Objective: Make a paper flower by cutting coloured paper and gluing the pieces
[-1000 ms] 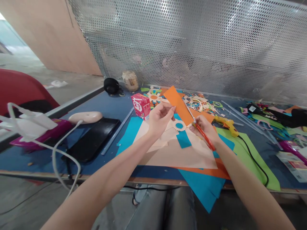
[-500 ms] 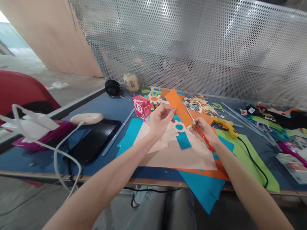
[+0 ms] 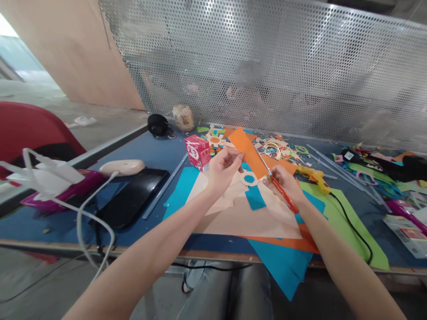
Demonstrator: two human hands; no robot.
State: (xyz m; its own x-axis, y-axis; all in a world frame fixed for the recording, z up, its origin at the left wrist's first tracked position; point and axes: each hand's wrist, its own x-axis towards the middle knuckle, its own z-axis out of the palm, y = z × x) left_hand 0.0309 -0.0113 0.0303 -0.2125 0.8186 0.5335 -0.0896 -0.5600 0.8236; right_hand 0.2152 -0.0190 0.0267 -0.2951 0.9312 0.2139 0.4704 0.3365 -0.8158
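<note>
My left hand [image 3: 224,168] pinches the left edge of an orange strip of paper [image 3: 247,149], which tilts up over the table. In my right hand [image 3: 284,181] is a pair of red-handled scissors [image 3: 282,192], its blades lying along the strip's right edge. Whether the blades are apart, I cannot tell. Beneath my hands a cream sheet [image 3: 247,224] is spread out. On it lie a cream ring with a toothed edge [image 3: 248,178] and a small blue paper rectangle [image 3: 255,198].
A pink box [image 3: 197,152] stands left of the papers. Paper scraps [image 3: 275,146] pile up at the back. To the right, a yellow glue gun [image 3: 316,177] trails its cord over a green sheet [image 3: 353,231]. A black phone [image 3: 133,195] and a white charging cable [image 3: 80,218] lie left.
My hands, the orange strip and the scissors hold nearly the same pose. The whole view has shifted slightly, with the table a little lower in it.
</note>
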